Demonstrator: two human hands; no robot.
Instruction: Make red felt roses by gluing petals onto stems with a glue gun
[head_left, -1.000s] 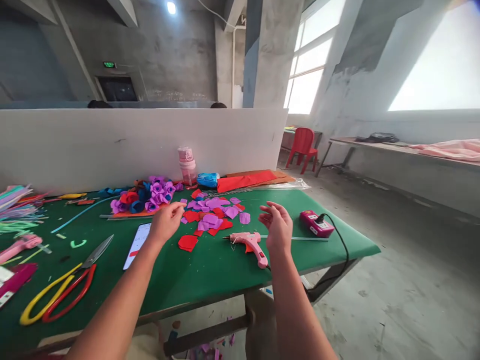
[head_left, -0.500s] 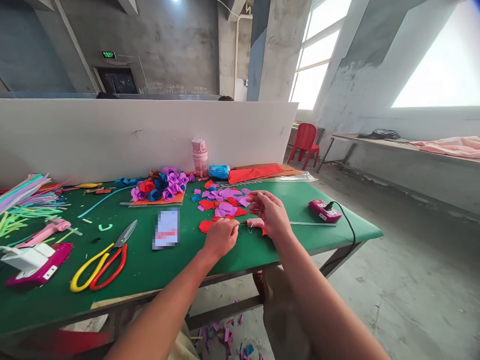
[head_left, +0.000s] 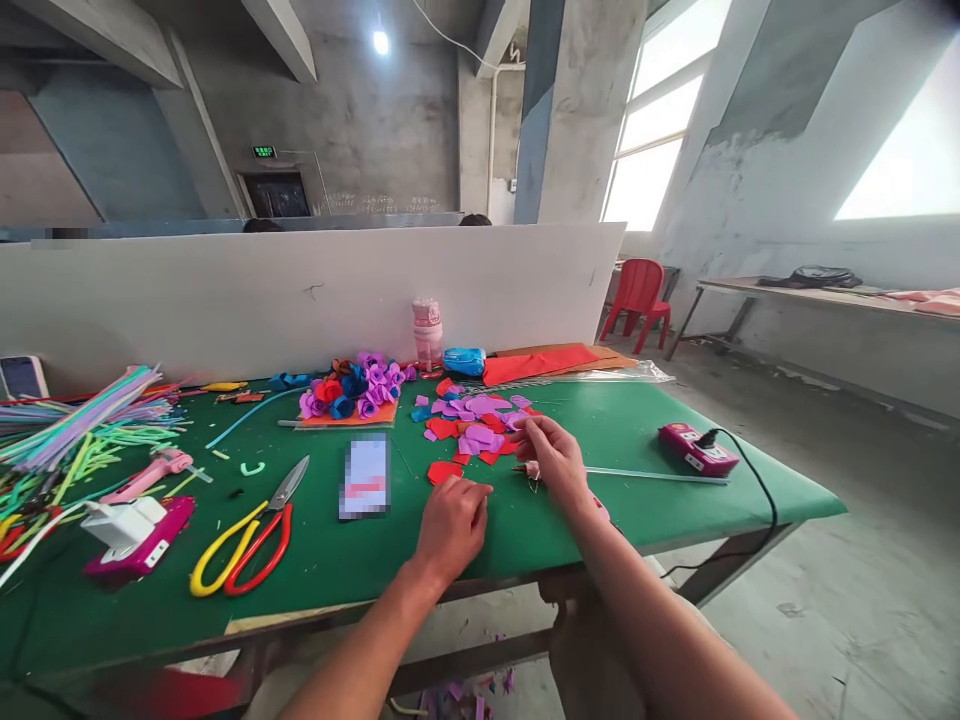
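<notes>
Over the front of the green table, my left hand [head_left: 454, 522] is closed, its fingers curled in with the thumb side toward the right. What it holds, if anything, is too small to make out. Just right of the paper petals, my right hand [head_left: 553, 460] has its fingertips pinched together, and I cannot see what is between them. Beneath it lies a pink glue gun [head_left: 532, 470], mostly covered by the hand and wrist. Purple paper petals [head_left: 480, 438] and red ones lie in a loose pile beyond both hands. A red petal [head_left: 444, 472] sits right behind my left hand.
Red-and-yellow scissors [head_left: 251, 540] and a phone [head_left: 365, 478] lie to the left. Finished paper flowers [head_left: 352, 385] rest on orange paper behind them. Pipe cleaners [head_left: 97, 420] and another glue gun [head_left: 154, 475] are far left; a power socket [head_left: 697, 450] with a cable is right.
My left hand has moved right from beside the phone and drawn back toward the front edge. My right hand has come in over the glue gun. The camera view has shifted too.
</notes>
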